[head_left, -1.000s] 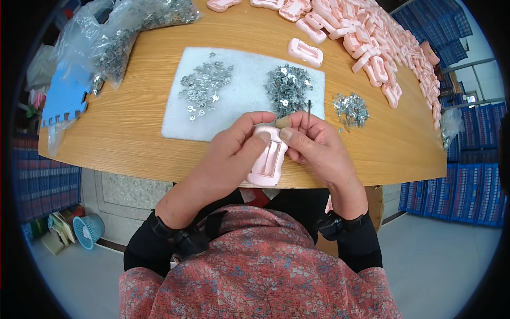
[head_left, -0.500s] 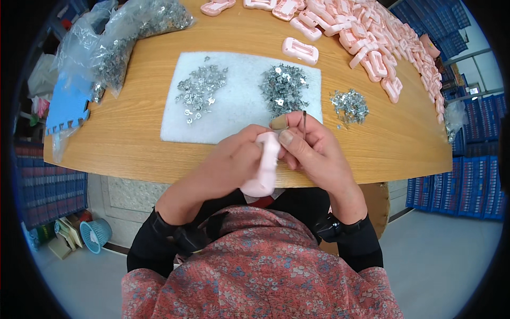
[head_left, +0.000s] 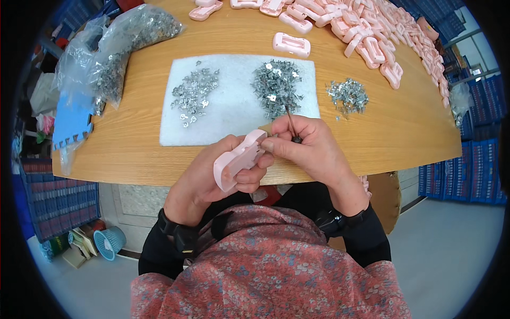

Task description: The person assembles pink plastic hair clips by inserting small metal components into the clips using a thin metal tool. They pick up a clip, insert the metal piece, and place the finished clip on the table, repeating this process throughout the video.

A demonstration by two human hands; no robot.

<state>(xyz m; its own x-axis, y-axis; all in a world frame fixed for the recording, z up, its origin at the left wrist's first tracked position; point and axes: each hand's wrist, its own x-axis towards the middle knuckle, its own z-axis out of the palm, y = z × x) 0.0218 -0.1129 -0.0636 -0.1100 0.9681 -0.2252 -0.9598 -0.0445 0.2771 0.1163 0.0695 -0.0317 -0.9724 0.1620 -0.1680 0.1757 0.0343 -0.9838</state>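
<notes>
My left hand [head_left: 194,173] is closed round a pale pink plastic housing [head_left: 234,166], tilted with its hollow side toward the right. At the housing's upper end, the thumb and forefinger of my right hand [head_left: 316,154] pinch together; whether a small part is between them is hard to see. A thin metal rod-like tool with a dark end [head_left: 291,125] is held across the right fingers. Just beyond my hands lies a white foam mat [head_left: 234,80]. It carries a dense pile of small metal clips [head_left: 276,87] and a looser scatter of metal pieces [head_left: 194,93].
Right of the mat is another heap of small metal parts [head_left: 348,97]. A single pink housing [head_left: 291,45] lies behind the mat, and a big pile of pink housings [head_left: 366,40] covers the back right. Plastic bags of metal parts [head_left: 114,69] rest on the left, near blue foam [head_left: 73,119].
The pink housing has turned from upright to a slant, showing its hollow side, and shifted left. The rod tool in my right hand has swung, its dark end now visible.
</notes>
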